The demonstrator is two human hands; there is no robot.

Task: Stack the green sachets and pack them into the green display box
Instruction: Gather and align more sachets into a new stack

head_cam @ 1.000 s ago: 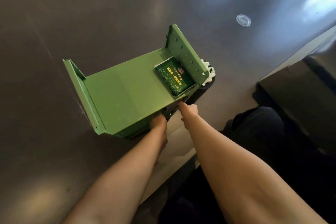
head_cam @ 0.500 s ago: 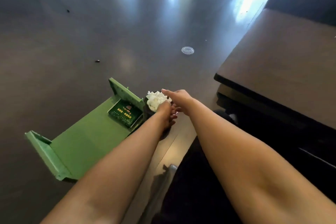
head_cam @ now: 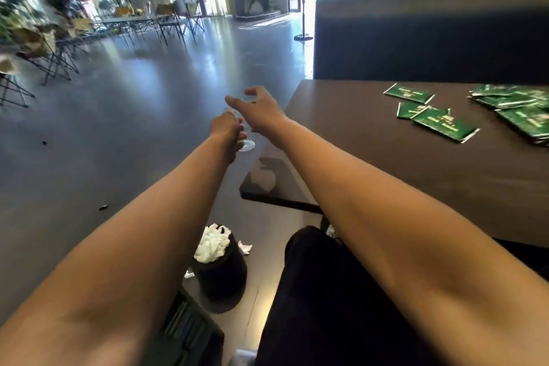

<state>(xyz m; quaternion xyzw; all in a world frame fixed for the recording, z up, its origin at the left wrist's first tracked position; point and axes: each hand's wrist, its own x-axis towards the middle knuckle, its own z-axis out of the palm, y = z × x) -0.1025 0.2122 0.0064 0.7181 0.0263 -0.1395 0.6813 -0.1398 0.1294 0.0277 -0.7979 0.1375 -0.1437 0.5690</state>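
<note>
View lifted from floor: green box gone from frame; sachets [head_cam: 445,125] on desk [head_cam: 371,163], right of frame.
Right hand [head_cam: 261,113] spread, empty; left hand [head_cam: 227,128] curled, contents unclear. Packing barely begun.

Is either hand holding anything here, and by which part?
Right hand holds nothing, fingers loosely spread. Left hand is curled; whether it grips anything cannot be told.

green sachets [head_cam: 439,123] scattered on table [head_cam: 371,140]
</note>
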